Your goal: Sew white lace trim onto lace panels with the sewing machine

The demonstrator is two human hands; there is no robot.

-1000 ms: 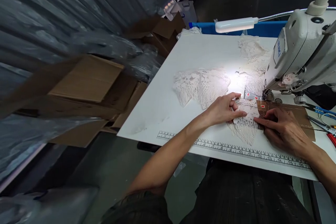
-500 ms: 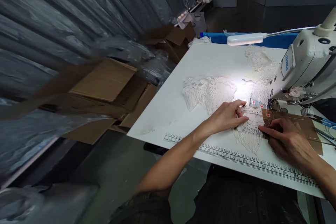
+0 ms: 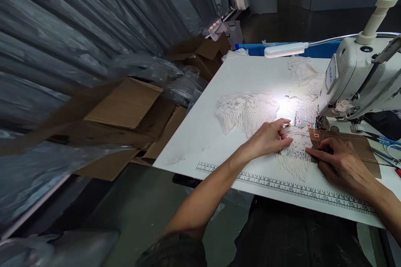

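Observation:
A white lace piece [image 3: 296, 154] lies at the sewing machine's presser foot [image 3: 318, 122]. My left hand [image 3: 269, 137] is at its left edge, thumb and index fingertips on the lace and the other fingers curled under. From the right, my right hand [image 3: 343, 160] presses its stretched index finger on the lace's right edge; its other fingers are bent, the thumb partly hidden. Below the right hand is a brown sheet [image 3: 360, 150] with red-arrow stickers near the needle. The white sewing machine [image 3: 347, 79] stands just beyond.
More lace pieces [image 3: 247, 110] lie left of my hands, and others [image 3: 303, 71] behind. A lamp [image 3: 286, 49] lights the white table [image 3: 194, 133], which has a printed ruler [image 3: 282, 187] along its front. Scissors [image 3: 387, 156] lie at right. Cardboard boxes [image 3: 125, 104] stand at left.
The view has shifted slightly, showing more of the sewing machine. Both hands keep nearly the same place on the lace, which shows no clear movement.

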